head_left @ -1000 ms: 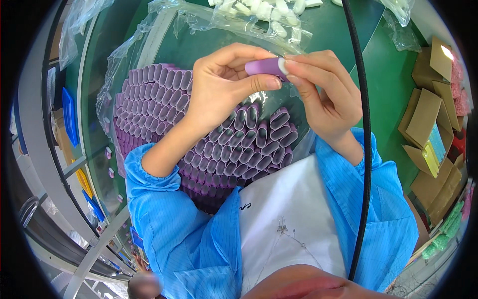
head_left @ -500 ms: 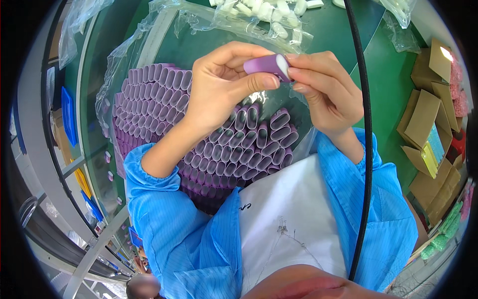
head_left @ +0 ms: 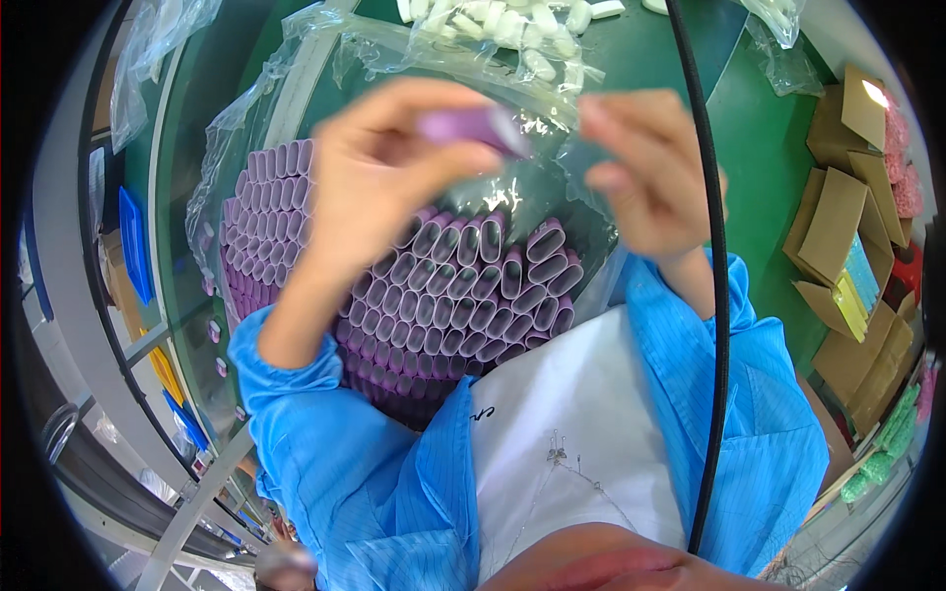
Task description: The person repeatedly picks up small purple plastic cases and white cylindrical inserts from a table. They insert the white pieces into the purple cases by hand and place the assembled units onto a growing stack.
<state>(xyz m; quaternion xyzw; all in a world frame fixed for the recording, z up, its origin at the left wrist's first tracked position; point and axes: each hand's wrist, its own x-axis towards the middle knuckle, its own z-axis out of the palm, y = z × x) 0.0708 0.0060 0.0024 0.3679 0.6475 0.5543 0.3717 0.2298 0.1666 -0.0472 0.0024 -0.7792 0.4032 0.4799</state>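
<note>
My left hand [head_left: 370, 172] grips a short purple oval sleeve [head_left: 455, 126] between thumb and fingers, smeared by motion. A white piece [head_left: 507, 130] fills the sleeve's right-hand end. To its right, my right hand [head_left: 655, 177] is apart from the sleeve, thumb and fingers spread with nothing seen between them. Under and in front of both hands stand many purple hollow sleeves [head_left: 448, 305], packed in rows with their oval openings up; those at the right lean unevenly. Small white oval pieces [head_left: 503, 25] lie heaped at the far edge of view.
Clear plastic film [head_left: 379, 44] lies around the sleeves on the green table [head_left: 631, 59]. A black cable [head_left: 717, 295] hangs down through the view, close beside my right hand. Opened cardboard boxes [head_left: 833, 227] stand at the right. Blue trays [head_left: 135, 244] and a metal frame are at the left.
My left hand has moved left with the purple sleeve, away from my right hand. The right fingers have let go of the white end and spread apart.
</note>
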